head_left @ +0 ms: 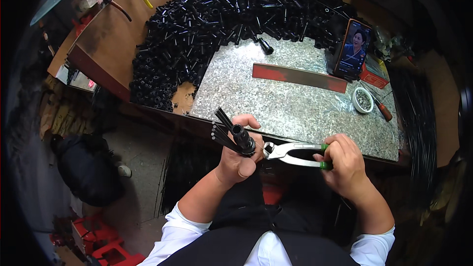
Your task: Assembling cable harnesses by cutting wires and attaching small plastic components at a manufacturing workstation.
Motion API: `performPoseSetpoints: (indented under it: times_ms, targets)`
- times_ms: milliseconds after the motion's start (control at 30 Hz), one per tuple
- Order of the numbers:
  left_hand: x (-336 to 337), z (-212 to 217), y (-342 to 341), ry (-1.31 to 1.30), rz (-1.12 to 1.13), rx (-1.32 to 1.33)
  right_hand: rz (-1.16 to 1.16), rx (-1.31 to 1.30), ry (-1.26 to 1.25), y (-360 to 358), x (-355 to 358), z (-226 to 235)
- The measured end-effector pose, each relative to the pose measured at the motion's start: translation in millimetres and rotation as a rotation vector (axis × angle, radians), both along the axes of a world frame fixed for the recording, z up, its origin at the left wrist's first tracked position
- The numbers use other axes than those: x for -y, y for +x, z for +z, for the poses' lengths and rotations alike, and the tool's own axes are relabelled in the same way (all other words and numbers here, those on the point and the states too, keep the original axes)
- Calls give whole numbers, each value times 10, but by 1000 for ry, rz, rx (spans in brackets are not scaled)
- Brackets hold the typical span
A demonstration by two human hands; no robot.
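1. The left hand [235, 161] is closed around a black, hollow cylindrical piece [242, 139] and a bundle of slim black rods [222, 135], held just in front of the near edge of the grey speckled desk [295, 113]
2. The right hand [346, 163] is clamped on the green-gripped handles of the silver metal pincers [294, 151]; the two hands are apart, with the tool's head between them, just beside the left fingers
3. The work in hand looks partway through: the rods and cylindrical piece are gathered in one grip and the pincers are brought up to them, but whether their biting edges meet cannot be told
4. What is left is hard to judge: a large heap of loose black parts [236, 12] covers the far and left side of the desk, and finished pieces cannot be told from unfinished ones
5. A small round white bowl [362, 111] on the right of the desk holds many tiny silvery pieces [363, 99], with a red-handled tool [383, 111] just beside it
6. A red box [374, 77] stands beyond the bowl, near the upright phone [352, 49]; its contents cannot be made out
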State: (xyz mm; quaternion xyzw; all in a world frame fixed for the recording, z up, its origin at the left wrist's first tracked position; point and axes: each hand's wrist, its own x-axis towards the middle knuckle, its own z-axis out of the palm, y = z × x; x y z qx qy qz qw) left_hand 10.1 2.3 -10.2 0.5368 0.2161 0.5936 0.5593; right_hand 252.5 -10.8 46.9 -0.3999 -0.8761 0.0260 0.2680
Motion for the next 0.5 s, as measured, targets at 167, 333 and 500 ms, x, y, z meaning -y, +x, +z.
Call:
performPoseSetpoints:
  times_ms: [167,333,500]
  targets:
    - [-59,-300,-32,167,69,-188,2,70,44,-9,43,188]
    - [-21,-295,52,148,119,-199,9,103,46,38,49,236]
    - [18,-310,80,41,80,-124,22,114,2,52,56,254]
